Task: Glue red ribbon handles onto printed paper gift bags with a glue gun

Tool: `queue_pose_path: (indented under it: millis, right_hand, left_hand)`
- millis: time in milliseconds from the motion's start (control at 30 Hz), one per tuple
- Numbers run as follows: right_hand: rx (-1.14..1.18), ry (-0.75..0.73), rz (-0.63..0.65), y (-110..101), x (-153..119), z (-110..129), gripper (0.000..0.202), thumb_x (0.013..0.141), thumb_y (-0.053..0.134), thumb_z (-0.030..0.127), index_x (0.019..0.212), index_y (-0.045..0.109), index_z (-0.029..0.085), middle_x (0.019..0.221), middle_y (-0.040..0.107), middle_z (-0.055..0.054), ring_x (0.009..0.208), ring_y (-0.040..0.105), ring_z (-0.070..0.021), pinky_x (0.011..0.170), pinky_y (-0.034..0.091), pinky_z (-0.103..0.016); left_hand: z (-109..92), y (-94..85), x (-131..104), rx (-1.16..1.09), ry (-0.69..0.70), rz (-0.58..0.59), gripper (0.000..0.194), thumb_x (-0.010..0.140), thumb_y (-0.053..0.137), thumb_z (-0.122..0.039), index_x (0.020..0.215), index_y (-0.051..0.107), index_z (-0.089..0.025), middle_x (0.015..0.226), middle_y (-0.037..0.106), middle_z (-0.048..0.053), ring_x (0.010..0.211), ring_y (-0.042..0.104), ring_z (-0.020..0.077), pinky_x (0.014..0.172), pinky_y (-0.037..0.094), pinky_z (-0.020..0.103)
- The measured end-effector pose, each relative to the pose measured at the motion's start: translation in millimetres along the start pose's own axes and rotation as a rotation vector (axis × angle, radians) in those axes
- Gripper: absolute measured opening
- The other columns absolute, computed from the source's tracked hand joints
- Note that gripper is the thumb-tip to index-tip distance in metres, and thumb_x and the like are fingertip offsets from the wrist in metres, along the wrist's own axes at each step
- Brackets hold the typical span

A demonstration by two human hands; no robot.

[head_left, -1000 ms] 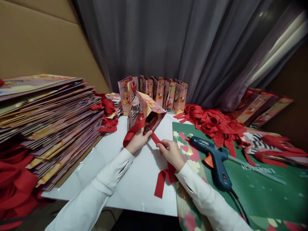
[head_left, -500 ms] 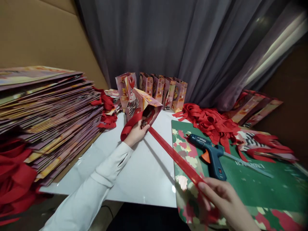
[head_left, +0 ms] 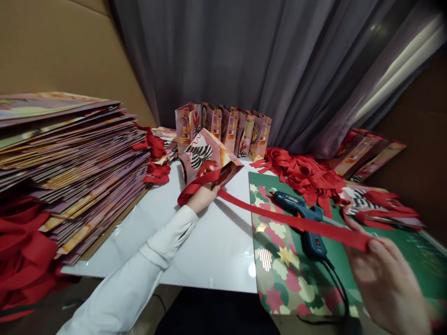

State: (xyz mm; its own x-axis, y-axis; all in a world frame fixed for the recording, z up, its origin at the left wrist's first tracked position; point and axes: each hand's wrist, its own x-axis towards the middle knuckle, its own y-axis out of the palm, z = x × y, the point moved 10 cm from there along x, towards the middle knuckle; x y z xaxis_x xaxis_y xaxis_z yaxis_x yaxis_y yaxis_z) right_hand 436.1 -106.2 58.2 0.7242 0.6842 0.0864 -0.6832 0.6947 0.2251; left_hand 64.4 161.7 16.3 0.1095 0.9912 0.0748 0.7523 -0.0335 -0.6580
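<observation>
My left hand [head_left: 201, 197] grips the open mouth of a small printed gift bag [head_left: 206, 160] that lies tilted on the white table [head_left: 195, 251], together with a loop of red ribbon. A long red ribbon [head_left: 296, 222] runs taut from the bag to my right hand [head_left: 386, 279], which pinches its far end at the lower right, above the green sheet. The ribbon passes over a blue glue gun [head_left: 303, 223] lying on the green patterned sheet [head_left: 279, 265].
A tall stack of flat printed bags [head_left: 70, 163] fills the left side, red ribbons [head_left: 21, 251] under it. A row of standing gift bags [head_left: 226, 128] lines the back by the grey curtain. A heap of cut red ribbons [head_left: 307, 174] and more flat bags [head_left: 366, 156] lie at the right.
My right hand has pulled the ribbon out from beside the bag, first toward me, then far to the right, stretching it over the glue gun. My left hand stays on the bag.
</observation>
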Motion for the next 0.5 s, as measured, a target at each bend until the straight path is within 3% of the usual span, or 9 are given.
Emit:
queue_pose_path:
  millis: [67,133,200,267,367,500]
  right_hand:
    - [0.219,0.104,0.003,47,10,-6,0.013,0.074,0.074,0.035,0.078,0.063,0.030,0.087,0.071,0.001,0.094,0.068,-0.0158,0.092,0.054,-0.031]
    - [0.333,0.209,0.224,115,18,-16,0.018,0.074,0.072,0.037,0.073,0.057,0.027,0.066,0.059,0.005,0.077,0.066,-0.0144,0.083,0.057,-0.032]
    - [0.200,0.309,0.485,178,17,-39,0.028,0.075,0.069,0.043,0.067,0.049,0.025,0.062,0.053,0.006,0.067,0.063,-0.0112,0.069,0.056,-0.027]
    - [0.116,0.364,0.574,220,16,-69,0.024,0.071,0.073,0.036,0.074,0.054,0.021,0.068,0.060,0.004,0.056,0.058,-0.0083,0.053,0.050,-0.022]
    - [0.022,0.397,0.644,264,11,-111,0.027,0.066,0.074,0.033,0.075,0.053,0.019,0.072,0.066,0.001,0.047,0.054,-0.0067,0.037,0.033,-0.018]
    - [-0.064,0.392,0.706,289,4,-144,0.030,0.063,0.074,0.036,0.069,0.048,0.021,0.051,0.054,0.008,0.039,0.049,-0.0074,0.035,0.029,-0.018]
  left_hand:
    - [3,5.4,-1,0.039,-0.016,0.036,0.019,0.094,0.055,-0.029,0.095,0.065,-0.013,0.098,0.070,0.007,0.097,0.066,0.0193,0.093,0.051,0.041]
    - [4,7.3,-1,0.071,-0.020,0.054,0.022,0.094,0.056,-0.033,0.096,0.064,-0.013,0.098,0.069,0.005,0.096,0.065,0.0178,0.091,0.052,0.041]
    - [4,7.8,-2,0.097,-0.018,0.067,0.024,0.095,0.056,-0.035,0.096,0.064,-0.013,0.097,0.068,0.005,0.094,0.065,0.0176,0.090,0.052,0.040]
    - [4,8.2,-4,0.119,-0.014,0.078,0.023,0.095,0.055,-0.034,0.097,0.064,-0.013,0.096,0.069,0.005,0.093,0.066,0.0177,0.091,0.052,0.041]
    - [4,9.1,-6,0.139,0.000,0.082,0.019,0.093,0.054,-0.026,0.098,0.065,-0.013,0.099,0.071,0.010,0.099,0.066,0.0234,0.094,0.050,0.043]
    - [5,13.7,-11,0.129,0.043,0.091,0.021,0.086,0.054,-0.023,0.098,0.068,-0.015,0.102,0.072,0.016,0.107,0.064,0.0332,0.099,0.047,0.045]
